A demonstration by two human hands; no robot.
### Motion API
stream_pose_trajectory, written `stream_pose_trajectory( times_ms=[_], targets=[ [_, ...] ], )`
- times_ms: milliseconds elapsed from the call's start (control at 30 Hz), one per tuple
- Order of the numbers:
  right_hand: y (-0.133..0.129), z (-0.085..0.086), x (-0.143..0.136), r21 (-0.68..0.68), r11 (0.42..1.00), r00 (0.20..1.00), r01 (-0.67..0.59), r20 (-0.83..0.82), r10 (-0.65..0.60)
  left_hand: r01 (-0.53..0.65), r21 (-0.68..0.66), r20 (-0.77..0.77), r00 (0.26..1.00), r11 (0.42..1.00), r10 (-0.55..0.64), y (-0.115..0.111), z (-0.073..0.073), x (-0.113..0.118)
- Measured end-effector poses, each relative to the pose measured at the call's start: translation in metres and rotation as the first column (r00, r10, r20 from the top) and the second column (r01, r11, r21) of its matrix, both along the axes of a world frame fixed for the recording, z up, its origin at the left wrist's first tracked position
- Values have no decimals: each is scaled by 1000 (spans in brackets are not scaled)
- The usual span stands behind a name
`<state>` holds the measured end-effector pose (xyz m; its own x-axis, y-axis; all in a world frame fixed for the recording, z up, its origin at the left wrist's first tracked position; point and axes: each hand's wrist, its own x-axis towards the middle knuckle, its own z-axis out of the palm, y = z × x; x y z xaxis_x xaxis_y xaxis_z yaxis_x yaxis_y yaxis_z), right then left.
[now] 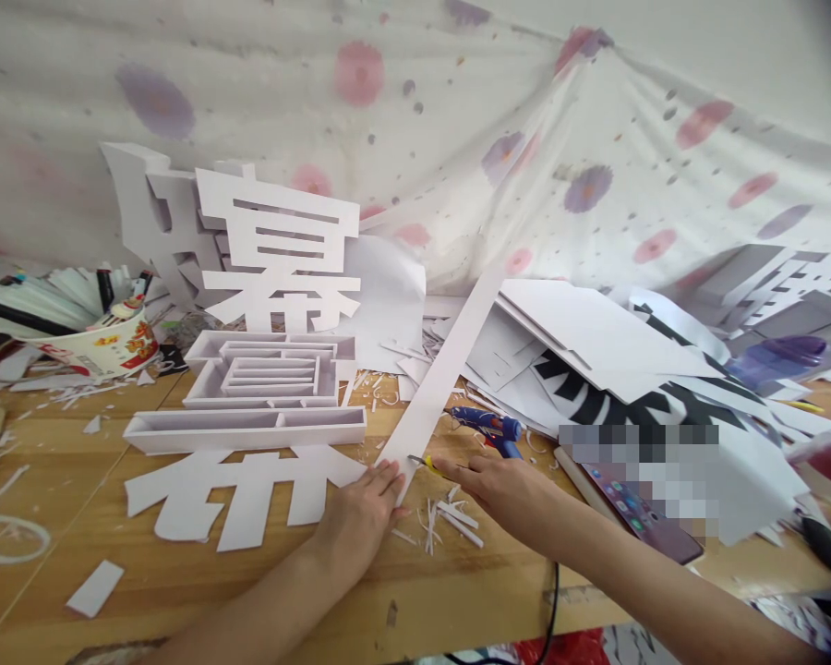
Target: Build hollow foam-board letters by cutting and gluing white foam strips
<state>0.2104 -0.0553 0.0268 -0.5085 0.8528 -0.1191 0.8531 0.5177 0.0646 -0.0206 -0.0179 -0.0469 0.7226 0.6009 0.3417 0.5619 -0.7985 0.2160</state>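
My left hand (pixel 364 513) presses on the lower end of a long white strip (pixel 433 388) that slants up to the right toward the curtain. In my right hand (pixel 495 485) is a small yellow cutter (pixel 430 465), its fingers closed round it and its blade on the strip just right of my left hand. Left of the strip lies a partly built white foam character (pixel 249 429), with raised walls on its upper parts and a flat lower part. Behind it stands a finished white character (pixel 277 249).
A blue glue gun (pixel 488 425) lies right of the strip, near thin scraps (pixel 457 522). Further right are a phone (pixel 644 517) and stacked white sheets (pixel 596 342). A paper bucket (pixel 103 346) sits at the left. A patterned curtain (pixel 360 120) hangs behind.
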Motion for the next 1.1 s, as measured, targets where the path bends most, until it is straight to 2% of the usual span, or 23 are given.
stream_pose_trajectory(
  times_ms=[167, 333, 533, 767, 967, 1100],
  targets=[
    [-3, -5, 7, -32, 999, 1000, 4, 16, -3, -5, -1, -15, 1000, 1000, 5, 0, 0, 1],
    [-6, -7, 10, -70, 997, 998, 45, -46, -48, 3, 17, -2, 1000, 1000, -3, 0, 1, 1],
    [-12, -15, 13, -77, 995, 990, 67, -121, -76, -12, -41, 5, 1000, 999, 12, -1, 2, 0],
    [-17, -15, 12, -201, 971, 972, 131, -168, -166, -7, -12, 19, 1000, 1000, 7, 0, 0, 2],
    [-24, -25, 18, -174, 977, 946, 122, -278, -167, -13, 12, -29, 999, 1000, 14, 1, 1, 3],
    [-28, -29, 23, -142, 976, 919, 167, -337, -206, -1, 8, -38, 999, 1000, 1, 2, -2, 3]
  ],
)
